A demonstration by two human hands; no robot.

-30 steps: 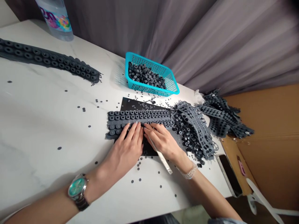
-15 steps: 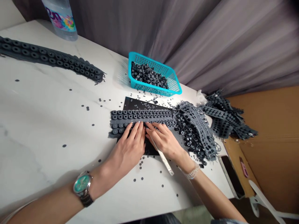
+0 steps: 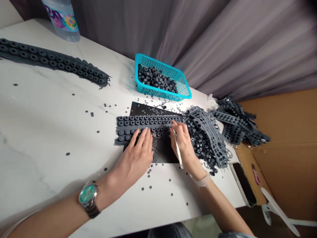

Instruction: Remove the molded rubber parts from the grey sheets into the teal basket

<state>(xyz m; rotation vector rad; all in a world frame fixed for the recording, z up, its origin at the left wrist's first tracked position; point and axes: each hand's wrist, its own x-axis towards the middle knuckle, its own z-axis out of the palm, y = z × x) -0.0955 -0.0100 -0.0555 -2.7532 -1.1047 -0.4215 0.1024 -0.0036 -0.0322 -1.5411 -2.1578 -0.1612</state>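
Head view shows us a strip of dark rings on the tabletop, just past our two hands. It lies over a black mat, and its long side runs from left to right in front of us. Its left end pokes out past the mat. Its right end comes up to a pile of loose rings with a holey sheet on top.

Our left hand is flat, with its fingers out straight. The tips rest on the near side of the strip, left of its middle, and the hand grips nothing. Our right hand pinches a thin white stick, and its back end points toward us. That hand is the nearer one to the pile, and its fingertips are at the right part of the strip. We cannot tell if the stick's tip touches the strip, because our fingers hide it.

Small dark dots lie about on the tabletop and the mat. Beyond the mat sits a blue basket with more rings inside. Another strip lies far off to the left, near a bottle.
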